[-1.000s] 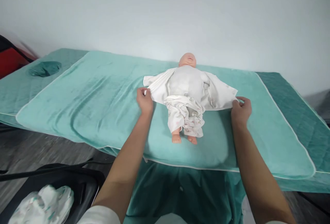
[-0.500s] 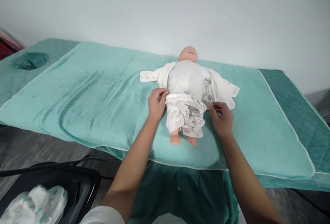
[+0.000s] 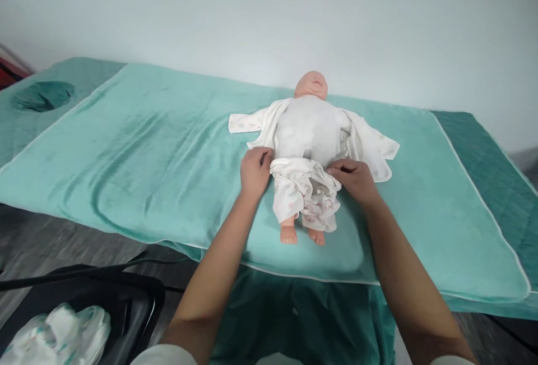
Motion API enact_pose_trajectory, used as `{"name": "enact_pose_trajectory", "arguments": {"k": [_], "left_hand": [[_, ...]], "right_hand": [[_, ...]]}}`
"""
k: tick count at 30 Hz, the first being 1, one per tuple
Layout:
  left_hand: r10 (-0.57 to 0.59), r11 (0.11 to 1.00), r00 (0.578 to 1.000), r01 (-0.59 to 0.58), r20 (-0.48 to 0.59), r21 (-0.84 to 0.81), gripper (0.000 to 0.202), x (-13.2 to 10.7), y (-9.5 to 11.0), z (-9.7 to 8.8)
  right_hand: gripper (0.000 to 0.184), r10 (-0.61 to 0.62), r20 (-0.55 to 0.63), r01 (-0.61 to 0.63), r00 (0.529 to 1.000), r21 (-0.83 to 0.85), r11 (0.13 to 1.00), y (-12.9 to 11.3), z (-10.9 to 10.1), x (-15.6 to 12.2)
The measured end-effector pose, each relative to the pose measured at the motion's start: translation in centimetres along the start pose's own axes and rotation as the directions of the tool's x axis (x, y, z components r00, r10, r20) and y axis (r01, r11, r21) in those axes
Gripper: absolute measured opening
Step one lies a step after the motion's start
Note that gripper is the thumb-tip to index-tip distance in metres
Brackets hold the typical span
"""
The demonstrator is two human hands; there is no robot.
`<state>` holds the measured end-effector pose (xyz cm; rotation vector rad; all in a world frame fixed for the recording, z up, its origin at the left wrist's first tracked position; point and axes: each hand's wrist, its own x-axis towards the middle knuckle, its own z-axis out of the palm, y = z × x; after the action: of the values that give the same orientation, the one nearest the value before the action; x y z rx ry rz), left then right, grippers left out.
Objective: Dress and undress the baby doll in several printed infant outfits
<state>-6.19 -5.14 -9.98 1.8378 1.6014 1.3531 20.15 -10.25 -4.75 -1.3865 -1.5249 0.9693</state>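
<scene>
A baby doll [image 3: 311,129] lies on its back with its head toward the wall and its bare feet toward me. Its white printed jacket [image 3: 372,143] is spread open at both sides, the sleeves stretched outward. Bunched white printed pants [image 3: 305,185] cover its hips and legs. My left hand [image 3: 255,171] is closed at the left end of the waistband, fingertips pinched at the cloth. At the waistband's right end my right hand [image 3: 353,177] has thumb and fingers closed on the pants' edge.
A light green sheet [image 3: 168,146] with creases covers the massage table, which has a face hole [image 3: 44,96] at its left end. A white wall [image 3: 269,23] stands behind. At lower left, a black chair [image 3: 134,303] holds crumpled white printed cloth [image 3: 63,334].
My right hand has moved left and slightly up, from the jacket's lower edge to the pants' waistband. My left hand stays at the waistband's left side. The view has shifted slightly.
</scene>
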Motion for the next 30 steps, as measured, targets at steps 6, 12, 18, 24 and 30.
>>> {"name": "enact_pose_trajectory", "arguments": {"k": [6,12,18,24,30], "left_hand": [[-0.056,0.989,0.978,0.082,-0.202,0.123,0.017,-0.1,-0.2,-0.5],[0.076,0.948,0.997,-0.069,0.009,-0.312,0.012,-0.4,0.4,-0.8],[0.101,0.873,0.965,0.030,0.241,-0.487,0.011,-0.2,0.8,-1.7],[0.136,0.864,0.909,0.086,0.394,-0.497,0.032,0.1,0.9,-2.1],[0.174,0.857,0.872,0.096,0.458,-0.507,0.037,-0.1,0.8,-2.6]], "right_hand": [[0.031,-0.050,0.436,0.143,0.899,-0.184,0.973,-3.7,-1.2,0.1],[0.039,-0.116,0.411,0.234,0.904,-0.249,0.940,-2.8,-1.9,-0.1],[0.040,-0.124,0.195,0.168,0.973,-0.230,0.958,-1.5,-2.3,1.0],[0.042,-0.201,-0.136,0.200,0.970,-0.024,0.980,0.0,-0.5,4.6],[0.050,-0.100,-0.191,0.130,0.977,0.154,0.980,2.4,0.8,4.9]]}}
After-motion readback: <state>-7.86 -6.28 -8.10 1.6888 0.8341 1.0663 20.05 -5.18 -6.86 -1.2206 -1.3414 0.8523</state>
